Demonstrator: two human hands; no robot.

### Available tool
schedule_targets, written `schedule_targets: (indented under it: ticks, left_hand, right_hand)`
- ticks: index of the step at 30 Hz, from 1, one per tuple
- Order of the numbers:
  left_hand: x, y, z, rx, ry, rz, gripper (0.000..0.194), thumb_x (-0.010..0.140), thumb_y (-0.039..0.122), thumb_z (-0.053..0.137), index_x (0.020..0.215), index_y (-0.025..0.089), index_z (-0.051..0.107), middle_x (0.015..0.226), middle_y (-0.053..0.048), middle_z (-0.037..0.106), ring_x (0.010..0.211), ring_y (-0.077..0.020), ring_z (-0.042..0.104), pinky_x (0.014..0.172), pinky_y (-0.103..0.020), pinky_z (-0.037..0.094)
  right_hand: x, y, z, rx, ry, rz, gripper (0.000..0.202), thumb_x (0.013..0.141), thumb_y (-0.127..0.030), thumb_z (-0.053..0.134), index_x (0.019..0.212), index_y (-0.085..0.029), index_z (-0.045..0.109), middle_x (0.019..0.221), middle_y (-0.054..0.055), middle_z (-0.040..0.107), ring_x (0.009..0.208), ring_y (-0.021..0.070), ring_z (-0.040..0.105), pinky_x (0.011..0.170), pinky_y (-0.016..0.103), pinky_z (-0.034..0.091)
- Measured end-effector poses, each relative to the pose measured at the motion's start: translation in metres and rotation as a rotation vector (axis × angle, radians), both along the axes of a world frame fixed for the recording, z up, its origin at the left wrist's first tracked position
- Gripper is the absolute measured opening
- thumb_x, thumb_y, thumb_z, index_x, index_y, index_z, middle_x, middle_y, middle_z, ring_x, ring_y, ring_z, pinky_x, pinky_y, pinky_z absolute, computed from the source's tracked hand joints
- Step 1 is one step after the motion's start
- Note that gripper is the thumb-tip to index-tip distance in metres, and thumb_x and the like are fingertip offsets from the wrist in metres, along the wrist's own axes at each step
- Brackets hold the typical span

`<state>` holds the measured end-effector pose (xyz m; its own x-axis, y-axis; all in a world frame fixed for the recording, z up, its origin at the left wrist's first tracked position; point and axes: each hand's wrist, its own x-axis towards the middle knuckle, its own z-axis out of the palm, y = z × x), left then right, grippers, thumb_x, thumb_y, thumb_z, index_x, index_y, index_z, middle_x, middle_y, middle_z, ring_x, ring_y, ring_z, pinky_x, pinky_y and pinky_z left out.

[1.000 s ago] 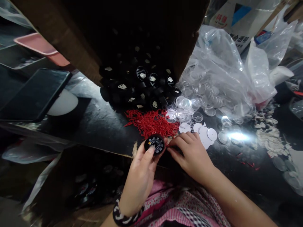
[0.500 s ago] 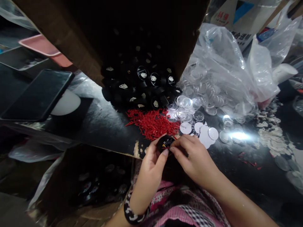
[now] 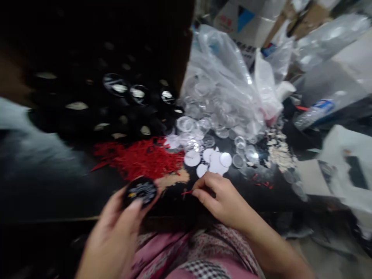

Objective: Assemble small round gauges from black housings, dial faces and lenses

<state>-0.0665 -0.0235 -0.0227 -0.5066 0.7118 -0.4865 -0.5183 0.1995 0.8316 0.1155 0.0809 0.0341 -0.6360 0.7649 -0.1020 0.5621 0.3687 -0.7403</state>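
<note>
My left hand (image 3: 122, 221) is closed round a black round gauge (image 3: 142, 190), its dark dial with white marks and a yellow spot facing up. The thumb lies over the dial's lower edge. To the right, my right hand (image 3: 221, 197) pinches a thin red pointer (image 3: 186, 192) between thumb and forefinger, its tip sticking out leftward. Just beyond the gauge lies a heap of red pointers (image 3: 139, 157). White round dial discs (image 3: 218, 162) rest beyond my right hand. Motion blurs the left hand and the dial's details.
Black gauge housings with pale plates (image 3: 138, 93) fill a dark box at the back left. Clear round covers (image 3: 192, 126) spill from a plastic bag (image 3: 226, 66). Small whitish parts (image 3: 277, 147) lie right of them, a few stray red pointers (image 3: 263, 184) nearer.
My hands have parted: the left, with the gauge, now sits further left, and the right has come away from the dial with a red pointer. The view has swung rightward.
</note>
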Motion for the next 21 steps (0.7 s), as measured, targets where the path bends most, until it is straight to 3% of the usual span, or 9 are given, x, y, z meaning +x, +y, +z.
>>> schedule_targets:
  ticks: [3,5,8,11,13,14,16,18,21]
  left_hand:
    - [-0.011,0.0,-0.006,0.038,-0.008,0.06,0.021,0.078,0.033,0.069,0.098,0.034,0.067,0.093,0.006,0.076,0.113,-0.0299,0.062,0.108,-0.047,0.041]
    - [-0.01,0.001,-0.001,0.057,-0.05,0.066,0.022,0.078,0.032,0.069,0.1,0.031,0.066,0.096,0.003,0.076,0.112,-0.0289,0.063,0.109,-0.047,0.041]
    - [0.001,0.008,0.011,0.095,-0.14,0.038,0.029,0.078,0.034,0.07,0.105,0.024,0.064,0.109,-0.006,0.072,0.114,-0.0287,0.062,0.108,-0.047,0.043]
    - [0.008,0.022,0.015,0.206,-0.192,-0.034,0.026,0.084,0.031,0.066,0.107,0.02,0.063,0.114,-0.009,0.07,0.118,-0.0287,0.059,0.108,-0.047,0.043]
    - [0.009,0.027,0.015,0.249,-0.176,-0.019,0.024,0.087,0.028,0.063,0.109,0.02,0.063,0.118,-0.009,0.068,0.121,-0.0273,0.057,0.109,-0.045,0.041]
    - [0.008,0.027,0.015,0.256,-0.157,0.007,0.024,0.087,0.027,0.062,0.11,0.02,0.062,0.118,-0.009,0.068,0.122,-0.0267,0.057,0.109,-0.044,0.042]
    - [0.005,0.022,0.015,0.245,-0.131,0.042,0.025,0.088,0.027,0.062,0.111,0.02,0.061,0.118,-0.009,0.068,0.121,-0.0263,0.057,0.107,-0.043,0.043]
    - [0.001,0.015,0.014,0.224,-0.129,0.036,0.025,0.088,0.029,0.061,0.112,0.019,0.06,0.116,-0.01,0.068,0.119,-0.0267,0.059,0.106,-0.044,0.045]
    - [-0.001,0.006,0.01,0.193,-0.151,0.014,0.026,0.089,0.03,0.06,0.112,0.019,0.06,0.114,-0.01,0.069,0.114,-0.0274,0.062,0.102,-0.046,0.047]
  right_hand:
    - [0.065,0.008,0.0,0.099,-0.152,-0.217,0.011,0.09,-0.023,0.053,0.083,-0.019,0.06,0.085,0.003,0.066,0.081,0.0161,0.061,0.076,0.028,0.045]
    - [0.108,0.011,0.004,0.135,-0.274,-0.313,0.014,0.089,-0.027,0.052,0.081,-0.02,0.06,0.083,0.004,0.066,0.078,0.018,0.061,0.073,0.03,0.046]
    - [0.136,0.017,0.004,0.17,-0.485,-0.382,0.017,0.084,-0.035,0.057,0.075,-0.021,0.063,0.073,0.003,0.066,0.066,0.0205,0.06,0.063,0.032,0.044]
    - [0.097,0.016,0.002,0.25,-0.381,-0.307,0.017,0.088,-0.032,0.052,0.084,-0.021,0.064,0.082,0.006,0.068,0.075,0.0219,0.063,0.069,0.034,0.045]
    - [0.047,0.011,0.0,0.225,-0.228,-0.094,0.017,0.092,-0.024,0.047,0.092,-0.019,0.064,0.091,0.006,0.069,0.085,0.0203,0.063,0.077,0.033,0.045]
    - [0.022,0.009,-0.003,0.202,-0.202,0.033,0.018,0.092,-0.019,0.047,0.096,-0.02,0.064,0.094,0.006,0.068,0.087,0.0192,0.062,0.078,0.031,0.045]
    - [-0.019,0.01,-0.01,0.275,-0.247,0.161,0.02,0.093,-0.017,0.045,0.103,-0.019,0.062,0.095,0.006,0.067,0.086,0.0195,0.061,0.076,0.032,0.042]
    - [-0.043,0.015,-0.017,0.381,-0.33,0.231,0.019,0.095,-0.019,0.045,0.104,-0.017,0.061,0.094,0.007,0.065,0.086,0.0207,0.059,0.073,0.033,0.038]
    - [-0.05,0.024,-0.023,0.471,-0.435,0.253,0.015,0.095,-0.022,0.048,0.098,-0.016,0.061,0.093,0.008,0.064,0.085,0.0215,0.058,0.07,0.033,0.033]
